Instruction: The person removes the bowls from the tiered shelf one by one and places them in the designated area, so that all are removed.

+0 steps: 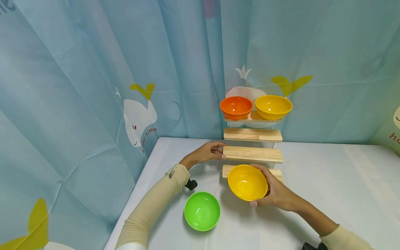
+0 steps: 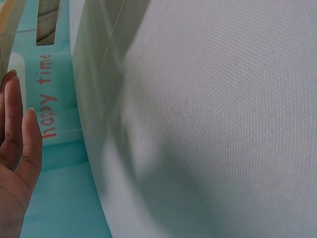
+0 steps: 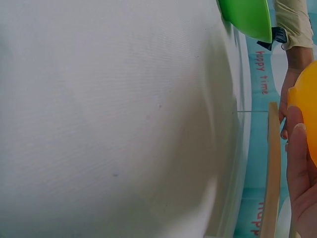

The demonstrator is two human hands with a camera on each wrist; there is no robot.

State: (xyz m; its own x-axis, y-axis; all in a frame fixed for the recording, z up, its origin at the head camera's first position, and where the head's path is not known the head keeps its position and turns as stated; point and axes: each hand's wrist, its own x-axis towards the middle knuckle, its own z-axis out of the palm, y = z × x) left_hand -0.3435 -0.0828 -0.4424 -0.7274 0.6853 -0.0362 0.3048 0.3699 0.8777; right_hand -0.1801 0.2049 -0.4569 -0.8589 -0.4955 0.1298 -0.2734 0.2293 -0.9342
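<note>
A yellow bowl [image 1: 248, 183], its inside facing the head camera, is gripped at its right side by my right hand [image 1: 276, 191]. It overlaps the lowest board of a wooden step rack [image 1: 252, 153]. In the right wrist view, the fingers [image 3: 298, 148] lie against the bowl's outer wall. My left hand [image 1: 207, 152] holds the left end of the rack's second board from the bottom, thumb in front and fingers behind. Its fingers [image 2: 14, 116] reach up to the wood in the left wrist view. An orange bowl [image 1: 236, 108] and another yellow bowl [image 1: 273, 107] sit on the top board.
A green bowl [image 1: 202, 211] stands on the white tabletop [image 1: 331, 187], in front of the rack and near the left forearm. A blue printed curtain [image 1: 187, 69] hangs behind the table and along its left side.
</note>
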